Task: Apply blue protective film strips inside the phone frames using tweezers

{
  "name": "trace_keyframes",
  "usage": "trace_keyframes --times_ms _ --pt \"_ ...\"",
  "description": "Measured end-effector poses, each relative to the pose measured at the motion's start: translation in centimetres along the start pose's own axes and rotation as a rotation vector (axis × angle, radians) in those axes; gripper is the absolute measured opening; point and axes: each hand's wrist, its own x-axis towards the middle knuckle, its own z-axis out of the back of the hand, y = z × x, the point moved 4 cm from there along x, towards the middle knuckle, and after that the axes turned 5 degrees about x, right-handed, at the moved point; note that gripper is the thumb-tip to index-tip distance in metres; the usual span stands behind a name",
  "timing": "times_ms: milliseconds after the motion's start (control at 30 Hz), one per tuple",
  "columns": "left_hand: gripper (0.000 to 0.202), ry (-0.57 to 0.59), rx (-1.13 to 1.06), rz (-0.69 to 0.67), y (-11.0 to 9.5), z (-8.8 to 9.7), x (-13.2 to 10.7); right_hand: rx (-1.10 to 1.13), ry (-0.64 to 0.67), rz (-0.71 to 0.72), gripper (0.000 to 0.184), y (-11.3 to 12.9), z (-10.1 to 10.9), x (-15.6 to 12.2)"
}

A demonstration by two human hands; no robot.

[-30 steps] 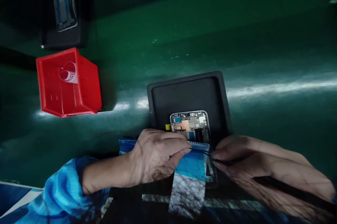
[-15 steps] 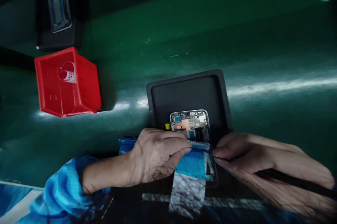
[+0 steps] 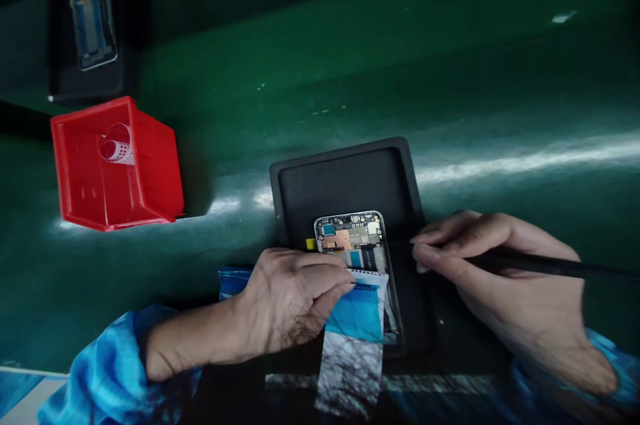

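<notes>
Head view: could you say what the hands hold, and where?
The left hand pinches the blue film's top edge; the right hand grips a black spudger's shaft.

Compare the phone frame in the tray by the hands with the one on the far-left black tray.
The near phone frame has a blue-and-white film strip over its lower end; the far phone frame shows no strip. The left hand pinches the near frame's strip and the right hand holds a black tool beside it; no hand touches the far frame. Both lie on black trays.
</notes>
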Motion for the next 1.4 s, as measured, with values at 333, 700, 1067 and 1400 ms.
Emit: trace_keyframes --times_ms 333,700,1067,1400 --pt "0.010 -0.044 -0.009 0.004 0.1 0.1 0.2 -0.069 -0.065 0.007 0.016 0.2 -0.4 -0.2" --pt "0.010 -0.037 -0.020 0.002 0.0 0.2 0.1 -0.107 -0.024 0.050 0.018 0.0 -0.4 -0.3" --pt "0.011 0.000 -0.053 0.006 0.1 0.1 0.1 -0.148 0.023 0.134 0.018 0.3 -0.5 -0.5" --pt "0.010 -0.023 -0.034 0.007 0.0 0.1 0.1 -0.245 0.072 0.196 0.018 1.2 -0.8 -0.4"
